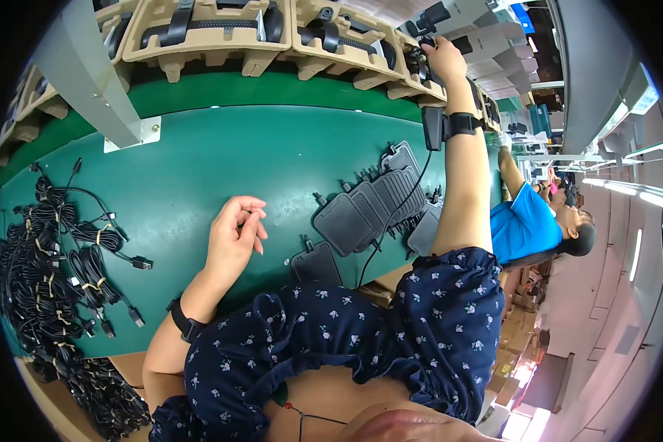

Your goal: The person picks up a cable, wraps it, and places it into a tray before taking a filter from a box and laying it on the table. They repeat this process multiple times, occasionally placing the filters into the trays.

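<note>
Evidently, the right hand (442,60) was extended to a moulded-pulp tray (421,90) beyond the tabletop (162,199), fingertips at a black part (426,44) there; whether they gripped it could not be determined. The left hand (237,232) was empty, loosely curled, between bundled black cables (88,269) and flat black panels (346,221). Good handling at such reach called for light fingertip contact, with the wrist unit (434,128) and its trailing lead (376,250) kept from snagging the panels.
</note>
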Demonstrator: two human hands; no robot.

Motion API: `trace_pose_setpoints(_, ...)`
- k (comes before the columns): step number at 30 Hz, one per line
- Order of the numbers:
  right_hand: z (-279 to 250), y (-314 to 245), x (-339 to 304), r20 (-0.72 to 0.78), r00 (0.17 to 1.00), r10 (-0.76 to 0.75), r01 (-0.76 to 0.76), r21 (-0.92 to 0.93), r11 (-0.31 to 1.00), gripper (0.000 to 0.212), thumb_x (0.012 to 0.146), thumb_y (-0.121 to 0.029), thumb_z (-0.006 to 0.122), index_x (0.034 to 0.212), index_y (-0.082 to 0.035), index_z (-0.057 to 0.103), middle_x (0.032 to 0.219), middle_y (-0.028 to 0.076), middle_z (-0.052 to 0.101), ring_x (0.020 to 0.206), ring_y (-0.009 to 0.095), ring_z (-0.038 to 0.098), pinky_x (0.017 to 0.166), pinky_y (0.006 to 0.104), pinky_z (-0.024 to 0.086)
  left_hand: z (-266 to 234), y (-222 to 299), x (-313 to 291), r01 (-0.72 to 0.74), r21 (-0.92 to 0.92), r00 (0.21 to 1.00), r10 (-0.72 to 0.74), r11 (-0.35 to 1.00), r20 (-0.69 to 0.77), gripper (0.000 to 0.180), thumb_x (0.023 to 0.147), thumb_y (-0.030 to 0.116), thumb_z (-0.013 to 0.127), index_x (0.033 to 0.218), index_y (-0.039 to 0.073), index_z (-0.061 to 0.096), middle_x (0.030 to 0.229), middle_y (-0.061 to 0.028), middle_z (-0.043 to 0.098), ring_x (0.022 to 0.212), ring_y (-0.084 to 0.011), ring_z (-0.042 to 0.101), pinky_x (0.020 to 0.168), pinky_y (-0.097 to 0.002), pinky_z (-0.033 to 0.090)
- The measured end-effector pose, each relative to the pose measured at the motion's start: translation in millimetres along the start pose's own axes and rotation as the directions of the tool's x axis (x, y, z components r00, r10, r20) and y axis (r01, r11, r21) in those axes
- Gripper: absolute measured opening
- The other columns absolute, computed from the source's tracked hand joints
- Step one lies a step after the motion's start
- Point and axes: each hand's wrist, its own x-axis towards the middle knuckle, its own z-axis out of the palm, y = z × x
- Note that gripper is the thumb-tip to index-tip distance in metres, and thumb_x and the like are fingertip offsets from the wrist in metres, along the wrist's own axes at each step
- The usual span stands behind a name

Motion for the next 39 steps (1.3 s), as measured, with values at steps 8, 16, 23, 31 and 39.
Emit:
trace_pose_setpoints(8,57.3,-9.4,-1.6,-0.039,0.999,-0.03,0.028,-0.043,0.999,0.029,0.084,-0.025,0.051,0.102,-0.002,0.054,0.098,0.021,0.06,0.093,0.035,0.057,0.08,0.0404,0.046,-2.4,-1.1,1.8,0.009,0.02,0.999,-0.01,1.0,0.043,0.013,0.089,0.001,0.043,0.101,0.001,0.049,0.085,-0.0062,0.051,0.062,-0.0084,0.052,0.044,-0.0189,0.042)
trace_pose_setpoints(16,77.1,13.6,1.5,-0.03,0.989,0.147,-0.11,0.525,0.844,0.034,0.073,-0.031,0.062,0.091,-0.003,0.064,0.085,0.014,0.065,0.084,0.028,0.062,0.079,0.0341,0.046,2.1,-1.8,-0.7,-0.028,0.041,1.0,0.028,0.999,-0.005,0.013,0.084,-0.006,0.044,0.093,0.0,0.052,0.082,-0.0068,0.052,0.057,-0.0082,0.052,0.041,-0.0199,0.042)
trace_pose_setpoints(23,48.3,-17.8,5.3,-0.011,0.984,-0.178,0.153,-0.465,0.872,0.024,0.078,-0.03,0.051,0.093,-0.019,0.066,0.097,0.01,0.063,0.099,0.03,0.055,0.079,0.0384,0.045,1.6,-3.7,-0.7,-0.006,0.06,1.0,0.008,0.998,-0.025,0.013,0.084,-0.007,0.045,0.092,0.0,0.053,0.082,-0.0066,0.051,0.056,-0.0081,0.052,0.04,-0.0199,0.042)
trace_pose_setpoints(31,83.6,24.1,4.8,-0.24,0.964,-0.118,0.166,0.193,0.967,0.023,0.078,-0.023,0.055,0.101,-0.02,0.06,0.091,0.016,0.058,0.082,0.033,0.056,0.073,0.0418,0.045,2.4,-2.1,-0.5,-0.05,0.089,0.999,0.051,0.995,-0.012,0.013,0.084,-0.007,0.045,0.091,0.0,0.053,0.081,-0.0066,0.051,0.056,-0.0084,0.052,0.041,-0.02,0.043)
trace_pose_setpoints(39,90.2,30.8,8.2,-0.298,0.945,-0.136,0.197,0.187,0.962,0.021,0.08,-0.029,0.056,0.096,-0.018,0.063,0.086,0.013,0.058,0.082,0.03,0.057,0.071,0.038,0.045,2.6,-1.4,0.0,-0.058,0.105,0.998,0.058,0.993,-0.001,0.013,0.084,-0.007,0.045,0.091,0.001,0.053,0.081,-0.0063,0.051,0.057,-0.0086,0.052,0.041,-0.0205,0.043)
